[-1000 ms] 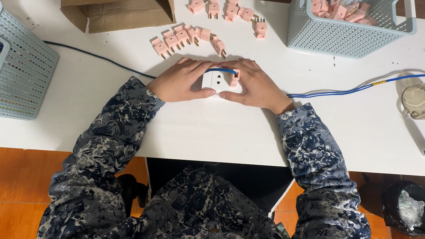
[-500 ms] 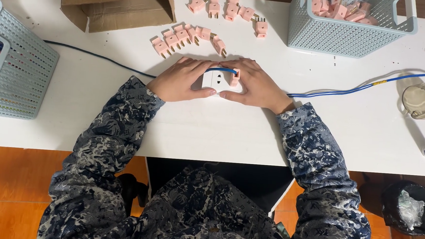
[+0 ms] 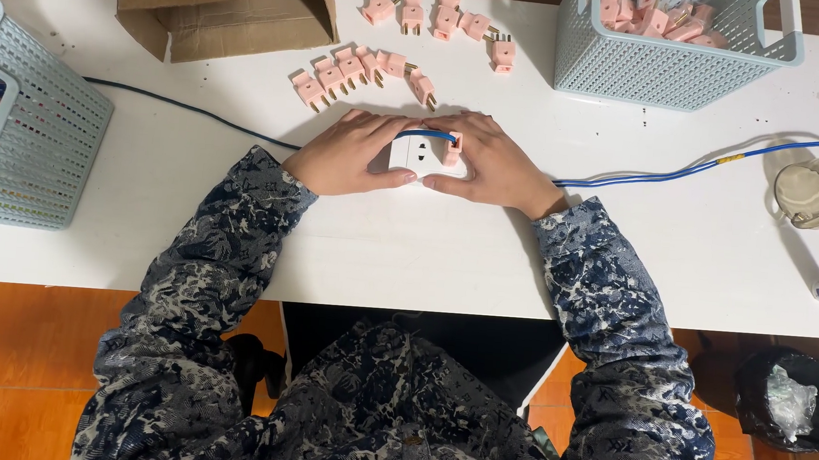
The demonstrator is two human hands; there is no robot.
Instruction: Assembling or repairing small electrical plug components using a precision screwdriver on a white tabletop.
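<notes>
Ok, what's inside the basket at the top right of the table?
The basket holds a heap of pink plugs, the same kind as the loose ones on the table. Its mesh wall and the top layer cover whatever lies deeper, so the bottom cannot be seen.

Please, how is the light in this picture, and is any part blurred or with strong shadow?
In the head view the light is even and bright on the white table; soft shadows lie beside the cardboard box and under both hands around the white socket block. The left hand and right hand look sharp. The floor is darker.
</notes>
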